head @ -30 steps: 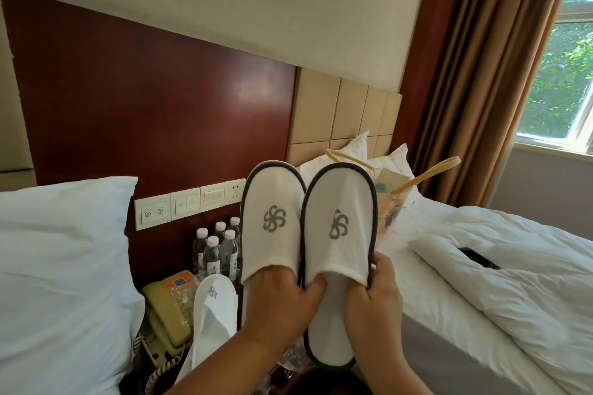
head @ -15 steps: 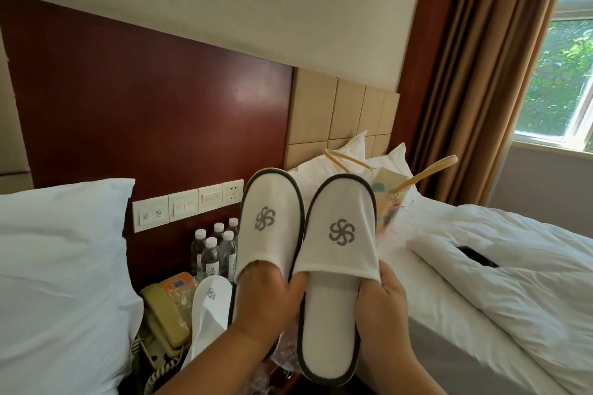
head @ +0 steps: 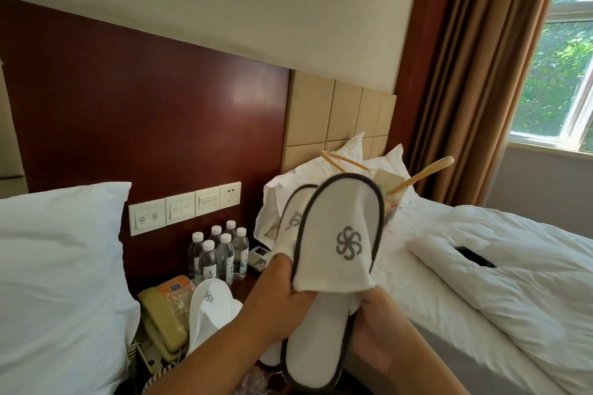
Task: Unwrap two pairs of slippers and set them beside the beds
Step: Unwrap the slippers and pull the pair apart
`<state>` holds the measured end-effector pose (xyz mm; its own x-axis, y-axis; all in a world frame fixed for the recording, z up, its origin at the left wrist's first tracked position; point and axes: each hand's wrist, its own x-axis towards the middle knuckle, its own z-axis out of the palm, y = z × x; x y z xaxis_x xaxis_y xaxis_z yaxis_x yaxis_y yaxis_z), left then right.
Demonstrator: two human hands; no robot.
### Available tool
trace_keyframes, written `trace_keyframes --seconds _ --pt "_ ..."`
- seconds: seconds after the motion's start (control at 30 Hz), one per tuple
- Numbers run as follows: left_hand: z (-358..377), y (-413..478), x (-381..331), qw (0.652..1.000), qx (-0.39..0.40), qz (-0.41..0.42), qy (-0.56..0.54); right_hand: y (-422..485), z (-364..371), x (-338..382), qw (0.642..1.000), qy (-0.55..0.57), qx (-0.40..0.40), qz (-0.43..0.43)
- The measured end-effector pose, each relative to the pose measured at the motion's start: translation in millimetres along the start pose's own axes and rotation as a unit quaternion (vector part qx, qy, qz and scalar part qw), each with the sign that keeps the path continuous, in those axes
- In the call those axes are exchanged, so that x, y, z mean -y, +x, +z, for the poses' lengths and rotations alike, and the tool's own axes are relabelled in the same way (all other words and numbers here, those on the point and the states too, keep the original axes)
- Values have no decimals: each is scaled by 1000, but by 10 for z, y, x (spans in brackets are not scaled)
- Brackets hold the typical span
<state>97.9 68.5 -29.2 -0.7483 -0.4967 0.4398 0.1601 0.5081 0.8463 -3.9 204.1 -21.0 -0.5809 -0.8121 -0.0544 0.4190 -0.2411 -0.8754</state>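
I hold two white slippers with dark grey trim and a grey pinwheel logo upright in front of me. The front slipper [head: 340,244] overlaps the rear slipper [head: 293,218], which shows only at its left. My left hand [head: 282,295] grips the toe covers from the left. My right hand [head: 375,327] holds the front slipper's sole from the right. Another white slipper [head: 210,305] stands on the nightstand between the beds, leaning by the phone.
The nightstand holds several water bottles [head: 218,253], a yellowish phone [head: 163,314] and a remote [head: 258,255]. A bed with a white pillow [head: 61,266] is at left. The right bed [head: 481,282] carries a duvet, pillows and a bag with tan handles [head: 417,176].
The two slippers, side by side a second ago, have come together so the right one now covers most of the left. Both hands shifted slightly right and lower.
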Motion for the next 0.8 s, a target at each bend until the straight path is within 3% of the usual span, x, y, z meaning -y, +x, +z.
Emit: trace_keyframes --seconds 0.17,0.23,0.33,0.57,0.8 --pt "-6 -37 -3 1000 -12 -5 -26 17 -58 6 998 -27 48 11" --pt "-29 -39 -6 998 -33 -43 -19 18 -50 16 996 -69 51 0" --pt "-95 -14 -73 991 -30 -120 57 27 -32 -22 992 -125 33 9" --pt "-273 101 -42 968 1 -144 206 32 38 39 987 -148 51 -33" --pt "-504 169 85 966 -84 -156 187 -44 94 244 978 -180 -38 -97"
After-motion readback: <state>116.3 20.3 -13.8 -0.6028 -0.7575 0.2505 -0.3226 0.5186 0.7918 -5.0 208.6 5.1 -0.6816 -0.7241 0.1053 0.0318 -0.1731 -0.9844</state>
